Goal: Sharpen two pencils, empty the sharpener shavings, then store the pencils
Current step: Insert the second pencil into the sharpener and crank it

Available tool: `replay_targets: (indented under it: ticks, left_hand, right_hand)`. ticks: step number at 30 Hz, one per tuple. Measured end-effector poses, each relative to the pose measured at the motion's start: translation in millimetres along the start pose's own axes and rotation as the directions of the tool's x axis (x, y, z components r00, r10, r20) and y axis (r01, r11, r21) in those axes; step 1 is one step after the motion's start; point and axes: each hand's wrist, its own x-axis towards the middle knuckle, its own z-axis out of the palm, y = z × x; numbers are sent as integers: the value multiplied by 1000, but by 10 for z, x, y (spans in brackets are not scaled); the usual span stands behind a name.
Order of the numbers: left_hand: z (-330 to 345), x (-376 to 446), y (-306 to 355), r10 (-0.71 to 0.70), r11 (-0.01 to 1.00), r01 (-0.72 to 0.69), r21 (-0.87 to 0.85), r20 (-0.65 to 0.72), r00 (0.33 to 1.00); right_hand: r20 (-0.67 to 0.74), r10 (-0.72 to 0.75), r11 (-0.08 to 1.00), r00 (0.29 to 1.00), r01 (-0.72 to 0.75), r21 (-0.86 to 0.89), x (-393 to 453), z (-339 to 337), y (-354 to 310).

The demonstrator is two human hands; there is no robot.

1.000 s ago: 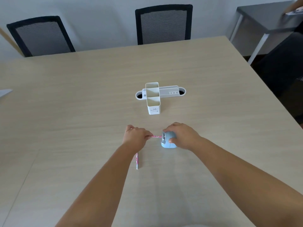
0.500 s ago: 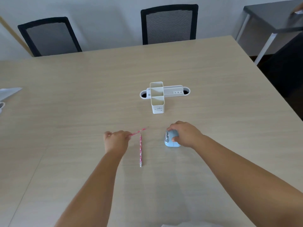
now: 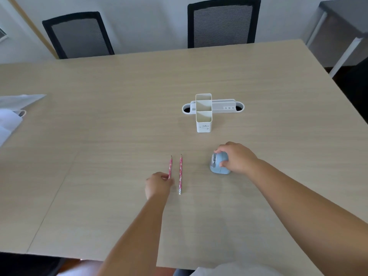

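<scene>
Two pink patterned pencils lie side by side on the wooden table [image 3: 119, 116], tips pointing away from me. My left hand [image 3: 158, 185] pinches the lower end of the left pencil [image 3: 170, 166], which rests flat on the table. The right pencil [image 3: 180, 174] lies free beside it. My right hand [image 3: 238, 158] grips a light blue sharpener [image 3: 218, 165] standing to the right of the pencils. A white two-compartment pencil holder [image 3: 203, 114] stands further back, with nothing visible inside.
A white cable-port cover [image 3: 227, 106] sits in the table behind the holder. White paper or cloth [image 3: 12, 114] lies at the left edge. Two black mesh chairs [image 3: 223, 22] stand behind the table, and a grey side table [image 3: 342, 22] at the far right.
My left hand drew the pencil out of the sharpener, swung it left and laid it down beside the other pencil. My right hand stayed on the sharpener.
</scene>
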Motion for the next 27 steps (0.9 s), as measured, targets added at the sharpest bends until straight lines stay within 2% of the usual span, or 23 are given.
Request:
replay_targets:
  ticks: [8, 12, 18, 24, 27]
  left_hand:
    - [11, -39, 59, -23, 999, 22, -49, -21, 1000]
    - [44, -74, 67, 95, 995, -99, -31, -113, 989]
    - [186, -138, 232, 145, 971, -166, 170, 127, 981]
    - [243, -149, 373, 124, 967, -158, 200, 171, 977]
    - [238, -172, 389, 129, 978, -155, 142, 177, 976]
  right_hand:
    - [6, -10, 1000, 1000, 10, -1, -10, -27, 5]
    - [6, 0, 1000, 1000, 0, -3, -17, -22, -6]
    - [10, 5, 1000, 1000, -5, -5, -6, -32, -8]
    - [13, 11, 1000, 1000, -11, 5, -6, -29, -10]
    - [21, 0, 1000, 1000, 0, 3, -19, -36, -6]
